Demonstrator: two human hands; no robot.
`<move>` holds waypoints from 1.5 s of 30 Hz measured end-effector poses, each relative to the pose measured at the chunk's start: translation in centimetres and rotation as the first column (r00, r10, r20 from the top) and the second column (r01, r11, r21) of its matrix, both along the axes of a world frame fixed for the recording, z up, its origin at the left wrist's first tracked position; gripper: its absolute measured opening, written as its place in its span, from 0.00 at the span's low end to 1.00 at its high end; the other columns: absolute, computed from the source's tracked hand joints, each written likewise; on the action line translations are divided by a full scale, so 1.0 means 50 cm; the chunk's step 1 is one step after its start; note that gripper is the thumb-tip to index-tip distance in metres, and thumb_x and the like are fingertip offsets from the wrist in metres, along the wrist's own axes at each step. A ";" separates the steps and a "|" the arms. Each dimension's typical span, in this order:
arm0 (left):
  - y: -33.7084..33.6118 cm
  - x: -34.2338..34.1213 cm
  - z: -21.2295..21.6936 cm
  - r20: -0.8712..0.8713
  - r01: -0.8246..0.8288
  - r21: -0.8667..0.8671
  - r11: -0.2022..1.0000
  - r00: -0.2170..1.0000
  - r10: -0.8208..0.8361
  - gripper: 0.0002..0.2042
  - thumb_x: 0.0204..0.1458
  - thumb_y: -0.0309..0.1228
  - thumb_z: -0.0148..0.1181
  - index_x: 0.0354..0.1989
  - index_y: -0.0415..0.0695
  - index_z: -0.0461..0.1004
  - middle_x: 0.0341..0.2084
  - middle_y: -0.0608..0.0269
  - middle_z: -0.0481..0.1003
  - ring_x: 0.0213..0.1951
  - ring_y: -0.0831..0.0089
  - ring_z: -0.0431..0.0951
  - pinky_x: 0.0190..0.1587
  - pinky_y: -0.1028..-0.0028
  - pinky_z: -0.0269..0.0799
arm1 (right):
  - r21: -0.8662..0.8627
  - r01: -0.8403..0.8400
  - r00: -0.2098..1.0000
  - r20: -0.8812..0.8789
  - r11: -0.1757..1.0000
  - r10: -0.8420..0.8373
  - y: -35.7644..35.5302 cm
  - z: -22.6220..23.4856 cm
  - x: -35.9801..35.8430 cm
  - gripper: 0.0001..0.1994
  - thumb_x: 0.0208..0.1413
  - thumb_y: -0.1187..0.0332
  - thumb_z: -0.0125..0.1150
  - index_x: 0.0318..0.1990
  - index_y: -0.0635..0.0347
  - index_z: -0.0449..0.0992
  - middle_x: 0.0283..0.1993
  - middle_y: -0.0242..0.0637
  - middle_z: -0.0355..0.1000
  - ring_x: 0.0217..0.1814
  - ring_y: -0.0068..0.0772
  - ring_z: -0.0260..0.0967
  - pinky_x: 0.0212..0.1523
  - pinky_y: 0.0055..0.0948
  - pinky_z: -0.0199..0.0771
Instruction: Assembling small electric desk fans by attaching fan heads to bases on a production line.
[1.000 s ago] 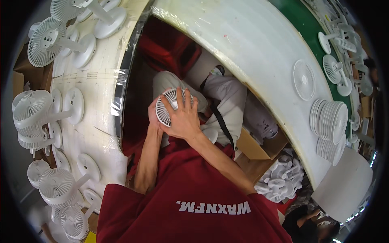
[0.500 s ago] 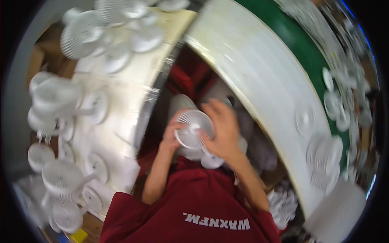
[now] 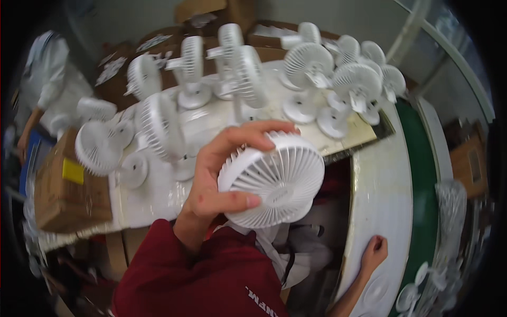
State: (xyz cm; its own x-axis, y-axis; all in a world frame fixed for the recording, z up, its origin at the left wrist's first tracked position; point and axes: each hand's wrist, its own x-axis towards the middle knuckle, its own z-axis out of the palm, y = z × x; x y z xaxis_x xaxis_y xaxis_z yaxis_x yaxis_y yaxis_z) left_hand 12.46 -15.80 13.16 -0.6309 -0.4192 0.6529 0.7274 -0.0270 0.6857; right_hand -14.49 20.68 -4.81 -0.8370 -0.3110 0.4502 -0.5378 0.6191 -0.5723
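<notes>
My left hand (image 3: 214, 182) grips a small white desk fan (image 3: 280, 182) by the rim of its round head, thumb on the front grille and fingers over the top edge. The grille with its plain centre disc faces me. Whatever part of the fan lies below the head is hidden behind it. My right hand (image 3: 374, 252) is away to the right, fingers curled in, at the white work surface (image 3: 377, 195). Nothing shows in its curl. Beyond the held fan, several assembled white fans (image 3: 193, 71) stand on round bases across the covered table (image 3: 142, 203).
A cardboard box (image 3: 68, 193) with a yellow patch stands at the left. A green belt strip (image 3: 422, 211) runs along the right, with more white fan parts (image 3: 409, 296) at its lower end. Another person's sleeve (image 3: 50, 95) shows far left.
The view has swung toward the table of fans. My left hand has raised the fan from my lap. The right hand has left the fan and moved to the right-hand surface.
</notes>
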 end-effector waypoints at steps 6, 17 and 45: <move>-0.009 0.043 0.009 0.073 -0.521 -0.120 0.845 0.844 0.531 0.27 0.31 0.24 0.66 0.48 0.42 0.75 0.59 0.44 0.69 0.58 0.56 0.71 0.61 0.62 0.66 | -0.058 0.006 0.976 0.216 0.998 0.007 -0.005 0.011 0.016 0.08 0.60 0.70 0.55 0.39 0.65 0.77 0.29 0.33 0.70 0.29 0.24 0.60 0.34 0.23 0.65; 0.011 0.193 0.058 0.025 -0.310 0.008 0.951 0.950 0.310 0.21 0.33 0.27 0.64 0.41 0.49 0.74 0.62 0.40 0.63 0.58 0.40 0.71 0.52 0.48 0.79 | -0.114 -0.017 0.981 0.191 0.993 0.039 0.020 -0.009 0.009 0.08 0.59 0.72 0.55 0.42 0.66 0.76 0.33 0.35 0.70 0.31 0.26 0.60 0.35 0.23 0.65; 0.074 0.463 -0.026 0.156 -0.948 -0.308 -0.078 -0.132 0.979 0.29 0.28 0.29 0.57 0.48 0.43 0.77 0.59 0.42 0.70 0.58 0.53 0.72 0.61 0.58 0.66 | 0.026 -0.964 0.262 -0.046 0.264 0.964 -0.654 0.126 0.359 0.30 0.48 0.69 0.68 0.60 0.64 0.67 0.59 0.48 0.66 0.55 0.48 0.67 0.55 0.42 0.69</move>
State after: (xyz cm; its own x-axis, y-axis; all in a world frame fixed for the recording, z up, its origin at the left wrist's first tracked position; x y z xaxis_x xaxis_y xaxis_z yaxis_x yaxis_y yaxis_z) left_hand 35.63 -12.10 11.87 0.2914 -0.7077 0.6437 -0.2686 0.5853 0.7651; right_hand 3.45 -12.04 1.50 0.0971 -0.8718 0.4801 -0.7591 -0.3768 -0.5308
